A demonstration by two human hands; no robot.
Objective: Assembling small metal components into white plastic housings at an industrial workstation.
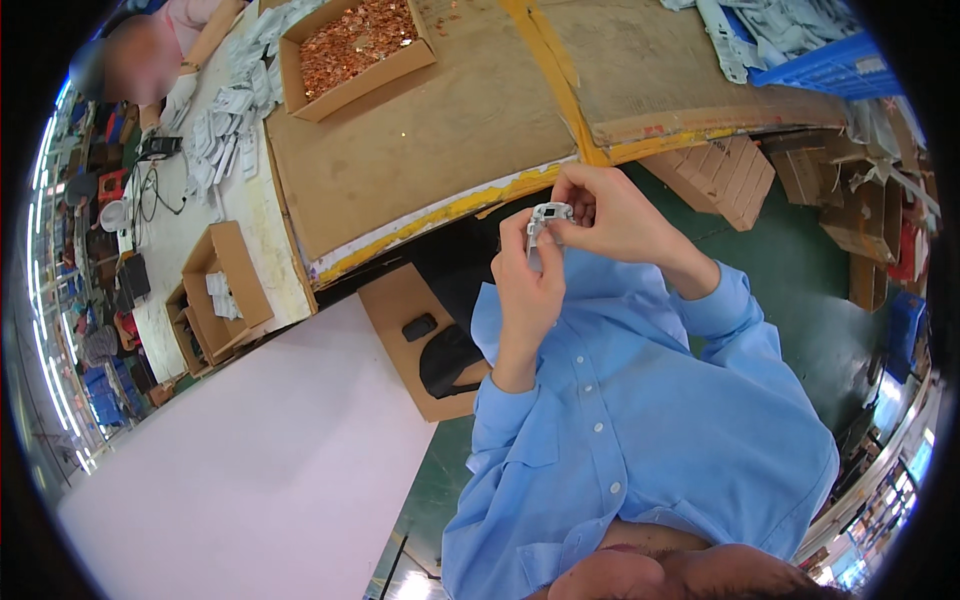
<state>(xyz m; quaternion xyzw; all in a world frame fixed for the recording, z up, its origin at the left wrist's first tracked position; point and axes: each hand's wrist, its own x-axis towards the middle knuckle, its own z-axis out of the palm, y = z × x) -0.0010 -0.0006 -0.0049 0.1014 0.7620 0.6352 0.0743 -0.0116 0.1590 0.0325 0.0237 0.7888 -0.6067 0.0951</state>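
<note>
Between my two hands is a small light-grey plastic part (549,212) with a dark square opening near its top. My left hand (528,275) grips its lower side between thumb and fingers. My right hand (615,215) is closed at its upper right edge, fingertips pinched together; whether they hold a smaller piece there is hidden. Both hands are just off the yellow-taped front edge of the cardboard-covered table (450,130). On that table stands an open cardboard box (360,80) full of small copper-coloured metal pieces.
Many light-grey plastic parts (225,135) are heaped on the left bench, near a co-worker's arm (212,35). A blue crate (835,68) with similar parts stands far right. Cardboard boxes (725,180) lie below the table. A white panel (250,460) fills the lower left.
</note>
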